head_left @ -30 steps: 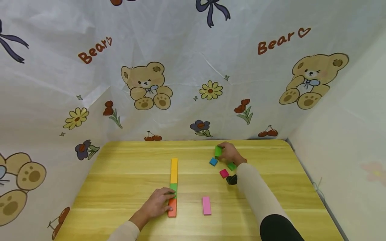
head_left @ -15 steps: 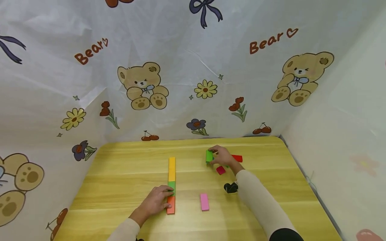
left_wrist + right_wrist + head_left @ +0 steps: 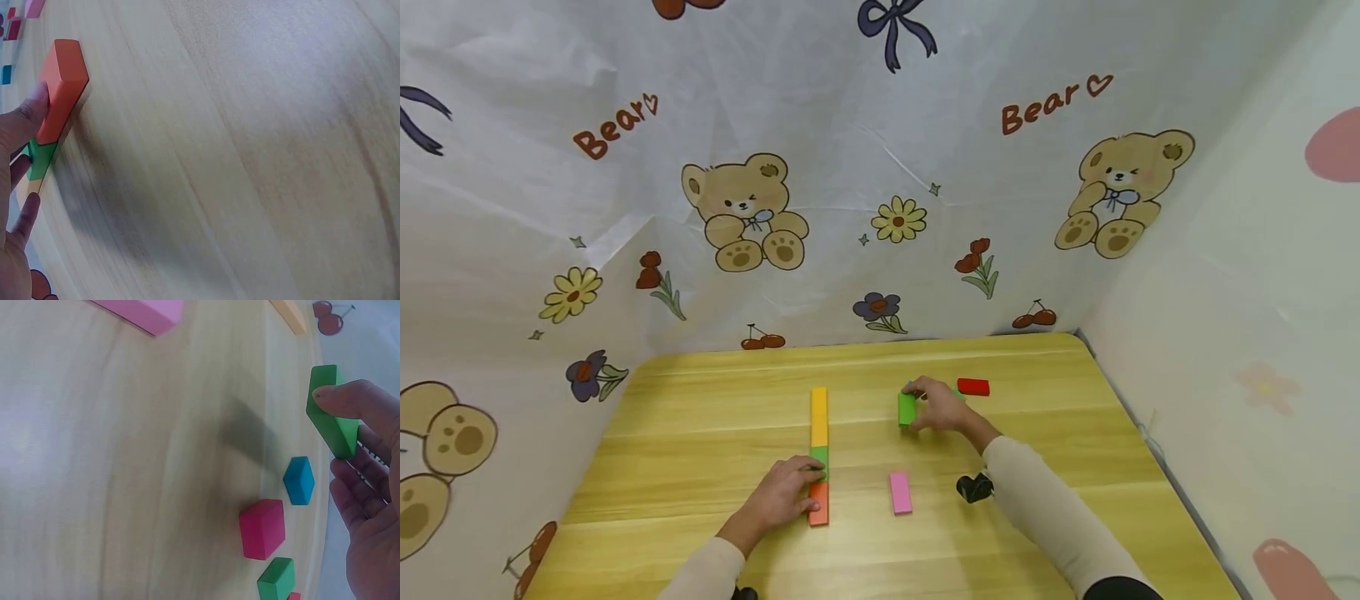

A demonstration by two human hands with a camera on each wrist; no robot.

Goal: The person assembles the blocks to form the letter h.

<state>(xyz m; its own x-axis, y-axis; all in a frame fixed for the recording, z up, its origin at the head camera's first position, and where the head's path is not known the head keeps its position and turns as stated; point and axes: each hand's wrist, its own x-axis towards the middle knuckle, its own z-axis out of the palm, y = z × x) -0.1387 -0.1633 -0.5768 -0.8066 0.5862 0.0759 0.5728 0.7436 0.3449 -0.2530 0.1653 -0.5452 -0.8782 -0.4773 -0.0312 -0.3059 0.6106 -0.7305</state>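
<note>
My right hand (image 3: pixel 942 404) pinches a long green block (image 3: pixel 331 419) between thumb and fingers, lifted above the wooden table in the right wrist view. My left hand (image 3: pixel 778 492) rests against a straight row of blocks. Its thumb touches the orange block (image 3: pixel 61 94), and its other fingers, only slightly bent, lie by a green block (image 3: pixel 41 160). Beyond these in the row comes a yellow stretch (image 3: pixel 818 414), where the join between blocks is hard to see. To the right of the row lies a pink block (image 3: pixel 900 492) on its own.
Beneath and beside my right hand are a small blue block (image 3: pixel 300 481), a magenta block (image 3: pixel 262 529) and another green block (image 3: pixel 277 579). A red block (image 3: pixel 973 387) lies farther right. The patterned cloth (image 3: pixel 835 167) rises behind the table's back edge.
My right hand has carried the green block left and toward me, away from the loose blocks, uncovering the red one. My left hand stays at the row. The head view has turned slightly right.
</note>
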